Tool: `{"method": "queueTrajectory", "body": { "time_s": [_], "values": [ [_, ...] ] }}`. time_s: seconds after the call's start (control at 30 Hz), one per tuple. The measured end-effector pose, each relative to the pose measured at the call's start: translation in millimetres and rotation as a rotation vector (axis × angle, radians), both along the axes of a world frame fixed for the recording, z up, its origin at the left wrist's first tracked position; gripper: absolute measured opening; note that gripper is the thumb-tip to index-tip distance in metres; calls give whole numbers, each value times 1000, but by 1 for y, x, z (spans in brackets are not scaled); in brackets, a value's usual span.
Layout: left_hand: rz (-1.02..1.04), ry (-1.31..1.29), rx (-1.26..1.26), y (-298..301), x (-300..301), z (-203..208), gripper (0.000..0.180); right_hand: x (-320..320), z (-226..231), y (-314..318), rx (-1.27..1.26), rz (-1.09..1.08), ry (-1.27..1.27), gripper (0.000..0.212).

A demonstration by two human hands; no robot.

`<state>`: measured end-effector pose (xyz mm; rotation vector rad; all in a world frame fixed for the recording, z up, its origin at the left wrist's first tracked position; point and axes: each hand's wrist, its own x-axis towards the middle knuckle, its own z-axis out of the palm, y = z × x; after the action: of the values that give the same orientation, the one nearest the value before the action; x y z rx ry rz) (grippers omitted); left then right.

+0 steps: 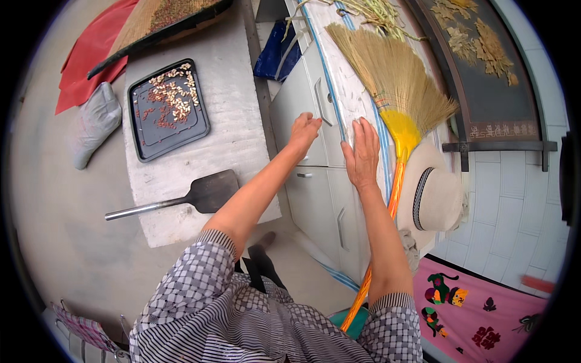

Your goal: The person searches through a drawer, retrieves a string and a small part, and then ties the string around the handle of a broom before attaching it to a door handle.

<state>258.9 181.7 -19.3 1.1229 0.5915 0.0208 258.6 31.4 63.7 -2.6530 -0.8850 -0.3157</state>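
Note:
My left hand (305, 130) is in front of a white cabinet (305, 193), just below a metal drawer handle (322, 103). Its fingers are loosely bent with nothing visible in them; whether they touch the cabinet, I cannot tell. My right hand (363, 152) lies palm down, fingers stretched, on the edge of the blue-striped white cover (354, 91) over the cabinet top. Right beside it, a straw broom (390, 78) with a yellow collar and orange handle leans across the cover, bristles away from me. A pale brimmed hat (439, 196) with a dark patterned band rests to the right.
On a whitish slab table (233, 121) at left are a black tray (172, 142) of scattered beans and a metal shovel (212, 190). A large flat basket (160, 30), a red cloth (91, 78) and a stuffed sack (97, 124) lie beyond. Pink patterned fabric (472, 302) is at lower right.

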Motion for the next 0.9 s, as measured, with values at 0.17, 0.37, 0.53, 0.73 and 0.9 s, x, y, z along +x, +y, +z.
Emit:
{"method": "queueTrajectory", "body": {
  "time_s": [0.17, 0.37, 0.53, 0.73, 0.9],
  "values": [
    [-68, 181, -378, 0, 55, -4, 19, 2, 4, -1, -9, -31, 45, 53],
    [-93, 168, -396, 23, 46, -12, 10, 6, 9, 7, -2, -28, 59, 53],
    [-39, 126, -396, 66, 4, -16, 11, 6, 7, 3, -31, -33, 48, 51],
    [51, 125, -374, 119, -45, -8, 14, 3, 10, 3, -41, -55, 57, 49],
    [78, 79, -388, 158, -77, -20, 13, 4, 9, 2, -32, -48, 57, 47]
  ]
}}
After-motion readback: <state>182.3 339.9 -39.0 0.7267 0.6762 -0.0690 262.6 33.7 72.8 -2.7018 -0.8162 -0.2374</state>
